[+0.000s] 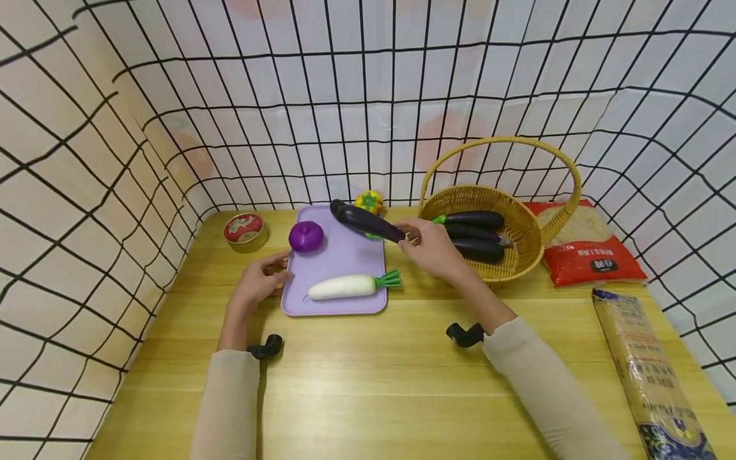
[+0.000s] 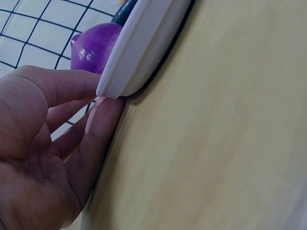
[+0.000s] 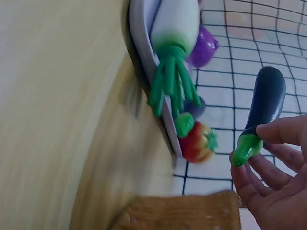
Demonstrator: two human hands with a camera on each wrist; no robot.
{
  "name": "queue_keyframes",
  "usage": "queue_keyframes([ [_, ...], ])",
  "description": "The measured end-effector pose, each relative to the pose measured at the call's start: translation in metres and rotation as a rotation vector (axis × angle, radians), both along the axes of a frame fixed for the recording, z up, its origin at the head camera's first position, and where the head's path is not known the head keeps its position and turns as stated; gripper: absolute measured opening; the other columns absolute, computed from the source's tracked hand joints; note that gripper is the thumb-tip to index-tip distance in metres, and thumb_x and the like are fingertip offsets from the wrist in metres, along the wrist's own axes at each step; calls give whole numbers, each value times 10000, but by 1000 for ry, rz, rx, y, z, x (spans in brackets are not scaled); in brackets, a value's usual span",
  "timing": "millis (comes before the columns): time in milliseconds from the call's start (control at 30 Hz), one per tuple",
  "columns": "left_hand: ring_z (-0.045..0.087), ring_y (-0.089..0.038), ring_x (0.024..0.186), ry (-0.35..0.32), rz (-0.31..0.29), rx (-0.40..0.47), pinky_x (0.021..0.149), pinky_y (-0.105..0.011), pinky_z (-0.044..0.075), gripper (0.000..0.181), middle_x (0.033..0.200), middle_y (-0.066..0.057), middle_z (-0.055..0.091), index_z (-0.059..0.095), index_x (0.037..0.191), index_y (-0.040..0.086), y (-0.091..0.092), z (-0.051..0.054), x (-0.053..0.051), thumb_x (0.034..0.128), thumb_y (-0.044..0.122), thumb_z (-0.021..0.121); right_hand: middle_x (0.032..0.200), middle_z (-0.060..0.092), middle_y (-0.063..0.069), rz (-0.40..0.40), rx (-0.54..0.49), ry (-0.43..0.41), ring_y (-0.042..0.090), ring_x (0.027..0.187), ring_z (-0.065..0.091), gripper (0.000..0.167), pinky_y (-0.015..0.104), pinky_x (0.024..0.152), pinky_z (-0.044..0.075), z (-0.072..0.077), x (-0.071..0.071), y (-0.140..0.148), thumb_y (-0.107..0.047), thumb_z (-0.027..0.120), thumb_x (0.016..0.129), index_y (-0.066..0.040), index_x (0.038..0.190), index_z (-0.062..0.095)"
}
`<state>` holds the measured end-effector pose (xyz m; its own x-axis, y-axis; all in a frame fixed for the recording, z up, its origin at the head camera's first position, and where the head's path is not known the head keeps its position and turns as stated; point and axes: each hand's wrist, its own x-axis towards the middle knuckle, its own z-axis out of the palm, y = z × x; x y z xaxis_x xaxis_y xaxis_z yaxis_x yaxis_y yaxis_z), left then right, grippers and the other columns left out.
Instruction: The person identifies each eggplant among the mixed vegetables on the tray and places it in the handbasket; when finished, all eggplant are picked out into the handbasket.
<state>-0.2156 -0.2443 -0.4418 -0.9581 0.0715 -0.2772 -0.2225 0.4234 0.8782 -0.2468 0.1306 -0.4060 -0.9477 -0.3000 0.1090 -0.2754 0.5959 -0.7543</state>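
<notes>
My right hand (image 1: 428,246) pinches a toy eggplant (image 1: 368,222) by its green stem end, raised above the far right part of a lilac tray (image 1: 339,255). At the tray's left rim, my left hand (image 2: 53,139) holds the edge between thumb and fingers. A white radish (image 1: 345,287) with green leaves lies along the tray's near side, and a purple onion (image 1: 306,236) sits at its left. Another eggplant (image 3: 184,124) rests on the tray, mostly hidden behind the held one in the head view. Behind it is a round red-and-yellow vegetable (image 3: 197,143) with a green top.
A wicker basket (image 1: 531,246) with a tall handle holds several eggplants (image 1: 477,249), right of the tray. Beyond it lies a red packet (image 1: 595,246), with a long noodle-like package (image 1: 650,370) nearer. A round tin (image 1: 246,232) stands far left. Black wire mesh surrounds the table.
</notes>
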Motion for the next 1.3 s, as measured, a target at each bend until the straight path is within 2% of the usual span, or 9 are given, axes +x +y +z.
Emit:
queue_keyframes([
  [167,553,-272,1146,4,3,0,841,-324,632,592,1408,-237,487,446,1562,88,2,5,6,998,74,625,1315,685,143,51,45,12,328,1144,659,381,491,981,564,8,8,27,-149,614,1022,-136,1402,621],
  [333,552,-300,1172,1,5,-11,859,-337,633,594,1422,-240,490,446,1563,96,3,3,3,998,72,630,1291,681,166,64,100,26,334,1123,667,377,509,969,566,12,11,57,-142,612,1020,-124,1396,619],
  [400,548,-309,1176,-2,3,-14,858,-343,634,598,1428,-242,488,442,1567,103,2,-3,-1,1000,73,629,1288,682,163,55,115,21,328,1107,679,367,511,955,573,11,12,69,-143,617,1019,-125,1386,623],
  [600,545,-278,1171,6,24,-20,837,-317,634,599,1431,-186,497,456,1568,197,-8,-27,-11,1004,128,644,1320,663,200,35,149,7,346,1115,689,366,536,952,575,10,18,98,-142,623,1020,-104,1384,621],
  [767,553,-261,1158,21,36,-20,841,-316,633,588,1412,-151,512,491,1548,248,-12,-35,-13,995,165,671,1323,655,232,18,177,0,372,1119,673,363,558,970,559,13,25,117,-130,628,1015,-93,1376,619],
  [1000,558,-261,1147,29,34,-12,833,-313,636,590,1404,-159,517,503,1541,244,-13,-37,-15,986,162,687,1292,658,218,-11,225,13,377,1122,645,365,570,958,547,6,28,148,-136,629,1013,-89,1375,614],
  [1133,556,-254,1150,29,32,-7,837,-317,636,595,1415,-166,511,489,1550,225,-14,-37,-15,990,157,680,1317,644,248,-18,266,14,422,1144,633,363,612,950,537,2,28,162,-133,607,1017,-73,1374,602],
  [1200,552,-247,1151,20,33,-4,843,-318,635,597,1418,-168,510,485,1552,215,-13,-35,-14,990,148,676,1325,640,266,-19,300,18,442,1147,632,362,630,946,534,0,28,167,-119,607,1010,-58,1367,603],
  [1300,543,-252,1145,1,34,-5,849,-329,634,601,1412,-182,508,478,1555,186,-9,-24,-12,988,117,666,1291,659,268,-9,348,20,435,1125,638,361,629,943,536,-3,29,170,-93,624,983,-36,1340,617],
])
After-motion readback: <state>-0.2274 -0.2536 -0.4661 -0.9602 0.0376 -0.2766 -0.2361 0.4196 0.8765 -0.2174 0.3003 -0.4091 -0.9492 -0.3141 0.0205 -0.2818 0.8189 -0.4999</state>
